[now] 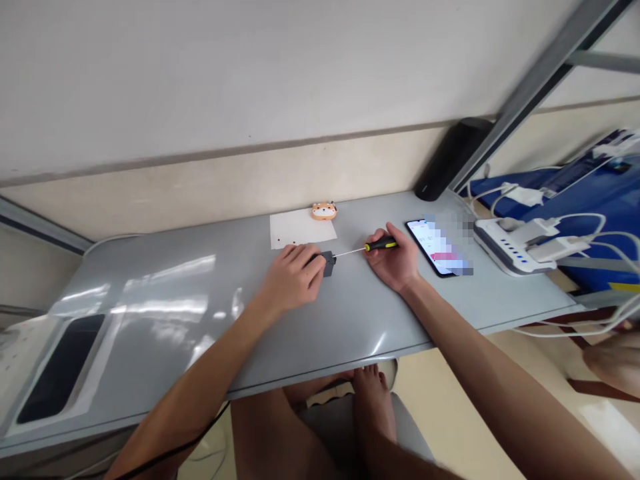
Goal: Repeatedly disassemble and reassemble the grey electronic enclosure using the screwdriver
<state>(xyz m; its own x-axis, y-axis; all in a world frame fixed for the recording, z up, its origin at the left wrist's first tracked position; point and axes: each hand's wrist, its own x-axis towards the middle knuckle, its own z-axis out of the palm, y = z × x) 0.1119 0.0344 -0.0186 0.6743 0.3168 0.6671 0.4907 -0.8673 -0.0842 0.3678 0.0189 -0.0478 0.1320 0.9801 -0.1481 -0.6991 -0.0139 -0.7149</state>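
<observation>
My left hand is closed over a small dark grey box-like device on the grey desk; the fingers hide most of it. A screwdriver with a black and yellow handle lies in the grip of my right hand. Its thin metal shaft points left, and the tip meets the right side of the device. Just behind my left hand is a white sheet of paper with a few small dark specks, perhaps screws, near its front edge. An orange animal-face case sits at the paper's back right corner.
To the right lie a phone with its screen lit and a white power strip with plugs and cables. A black cylinder stands against the wall. At the far left is a dark phone-shaped slab. The desk's front edge runs above my legs.
</observation>
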